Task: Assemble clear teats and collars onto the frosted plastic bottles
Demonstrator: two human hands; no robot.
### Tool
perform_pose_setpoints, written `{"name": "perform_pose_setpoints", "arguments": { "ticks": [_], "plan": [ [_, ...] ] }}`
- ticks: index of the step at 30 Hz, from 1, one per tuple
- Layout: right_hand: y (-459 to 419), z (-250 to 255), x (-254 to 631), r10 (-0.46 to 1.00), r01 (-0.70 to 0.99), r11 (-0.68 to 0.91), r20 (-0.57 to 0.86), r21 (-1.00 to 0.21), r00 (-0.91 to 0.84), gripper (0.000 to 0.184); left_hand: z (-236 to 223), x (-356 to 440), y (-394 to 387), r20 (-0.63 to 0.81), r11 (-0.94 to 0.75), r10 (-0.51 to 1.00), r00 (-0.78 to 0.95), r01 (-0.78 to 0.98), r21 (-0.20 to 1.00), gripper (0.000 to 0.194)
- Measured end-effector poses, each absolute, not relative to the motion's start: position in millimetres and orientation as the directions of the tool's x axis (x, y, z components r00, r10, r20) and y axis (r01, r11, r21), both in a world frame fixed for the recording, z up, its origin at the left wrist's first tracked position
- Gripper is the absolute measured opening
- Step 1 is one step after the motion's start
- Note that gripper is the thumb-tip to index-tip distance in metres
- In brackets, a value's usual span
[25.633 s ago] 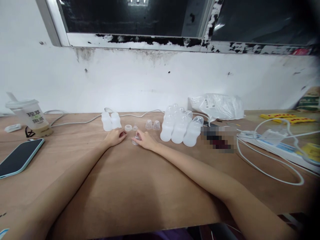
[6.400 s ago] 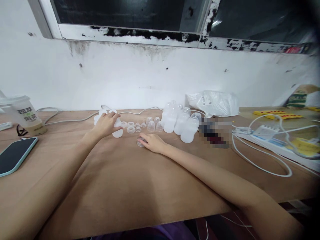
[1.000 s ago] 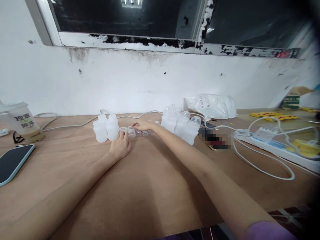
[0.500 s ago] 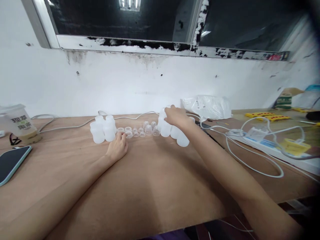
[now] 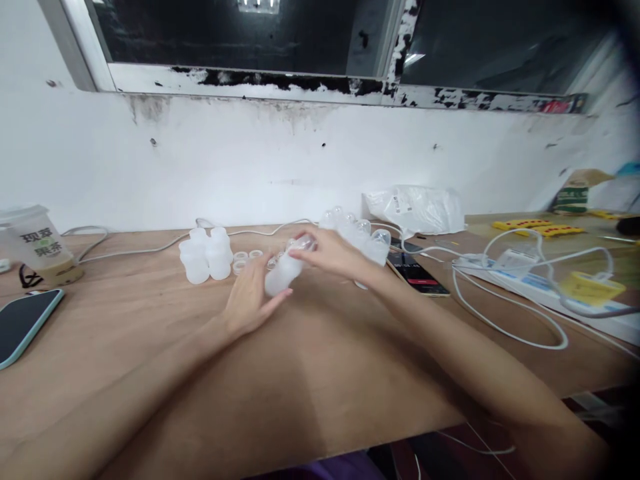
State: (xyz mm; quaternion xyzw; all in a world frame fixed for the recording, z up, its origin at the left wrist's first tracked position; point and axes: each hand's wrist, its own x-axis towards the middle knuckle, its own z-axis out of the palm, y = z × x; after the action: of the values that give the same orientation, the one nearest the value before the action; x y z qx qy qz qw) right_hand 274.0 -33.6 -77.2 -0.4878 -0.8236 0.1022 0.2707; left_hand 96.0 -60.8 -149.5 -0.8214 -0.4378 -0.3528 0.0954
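Note:
A translucent white baby bottle (image 5: 283, 275) with a clear domed cap is tilted between my two hands at mid table. My right hand (image 5: 327, 252) grips it by its capped end. My left hand (image 5: 249, 297) is at the bottle's lower end, thumb and fingers stretched apart around it; firm contact cannot be made out. Behind my left hand are clear rings (image 5: 241, 259) and other small clear parts, partly hidden. Several capped bottles (image 5: 373, 245) stand beyond my right hand. White bottles without caps (image 5: 207, 257) stand in a group to the left.
A drink cup (image 5: 43, 250) and a phone (image 5: 25, 327) are at the left. Another phone (image 5: 420, 273), a white plastic bag (image 5: 417, 210), a power strip (image 5: 530, 283) with looping cables and yellow strips (image 5: 537, 228) lie to the right. The wall (image 5: 240, 167) bounds the back.
My right hand has come left and nearer from the right-hand bottle group, bringing a capped bottle. My left hand has lifted off the small parts, moved right and spread its fingers.

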Motion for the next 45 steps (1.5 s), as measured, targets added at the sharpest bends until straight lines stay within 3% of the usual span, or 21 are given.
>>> {"name": "perform_pose_setpoints", "arguments": {
  "ticks": [2, 5, 9, 17, 22, 26, 30, 33, 35, 37, 41, 45],
  "plan": [
    [-38.3, -108.7, 259.2, 0.85, 0.518, 0.478, 0.227, -0.709, -0.474, 0.036, -148.8, 103.5, -67.8, 0.584, -0.532, 0.734, 0.347, 0.828, 0.176, 0.051],
    [-36.8, -160.7, 245.6, 0.834, 0.204, 0.371, 0.229, -0.906, -0.502, 0.036, -156.9, 104.4, -71.4, 0.47, -0.464, 0.794, 0.386, 0.884, 0.058, 0.037],
    [-29.5, -192.1, 245.4, 0.808, 0.059, 0.338, 0.257, -0.939, -0.53, 0.033, -163.2, 97.6, -69.3, 0.398, -0.493, 0.776, 0.489, 0.864, -0.1, 0.034],
    [-27.7, -177.7, 249.7, 0.837, -0.015, 0.173, 0.155, -0.985, -0.524, 0.031, -150.8, 90.5, -59.5, 0.29, -0.555, 0.779, 0.556, 0.827, -0.097, 0.045],
    [-26.2, -180.4, 252.7, 0.821, 0.002, 0.207, 0.173, -0.978, -0.544, 0.037, -147.4, 88.3, -61.5, 0.245, -0.604, 0.749, 0.616, 0.786, -0.132, 0.039],
    [-24.9, -179.8, 253.8, 0.813, 0.008, 0.231, 0.188, -0.973, -0.551, 0.035, -144.4, 89.7, -61.3, 0.223, -0.599, 0.754, 0.618, 0.786, -0.154, 0.047],
    [-24.4, -173.8, 266.6, 0.804, 0.184, 0.44, 0.294, -0.879, -0.517, 0.035, -144.4, 80.2, -56.1, 0.242, -0.512, 0.805, 0.542, 0.84, -0.179, 0.049],
    [-23.9, -169.8, 287.0, 0.79, 0.495, 0.613, 0.479, -0.616, -0.383, 0.029, -146.5, 65.5, -50.5, 0.269, -0.434, 0.84, 0.472, 0.881, -0.189, 0.046],
    [-21.8, -170.0, 300.8, 0.792, 0.688, 0.563, 0.538, -0.458, -0.289, 0.027, -149.1, 58.3, -47.7, 0.265, -0.422, 0.846, 0.464, 0.884, -0.202, 0.045],
    [-17.2, -172.6, 310.6, 0.836, 0.815, 0.438, 0.505, -0.38, -0.213, 0.031, -152.5, 56.3, -46.5, 0.266, -0.428, 0.836, 0.481, 0.873, -0.233, 0.043],
    [-2.9, -179.9, 314.3, 0.902, 0.911, 0.23, 0.427, -0.341, -0.068, 0.052, -158.9, 63.9, -47.4, 0.295, -0.449, 0.796, 0.529, 0.842, -0.299, 0.04],
    [8.7, -183.0, 309.9, 0.916, 0.943, 0.146, 0.401, -0.3, -0.014, 0.053, -159.6, 69.5, -48.8, 0.297, -0.469, 0.784, 0.546, 0.833, -0.293, 0.039]
  ]
}}
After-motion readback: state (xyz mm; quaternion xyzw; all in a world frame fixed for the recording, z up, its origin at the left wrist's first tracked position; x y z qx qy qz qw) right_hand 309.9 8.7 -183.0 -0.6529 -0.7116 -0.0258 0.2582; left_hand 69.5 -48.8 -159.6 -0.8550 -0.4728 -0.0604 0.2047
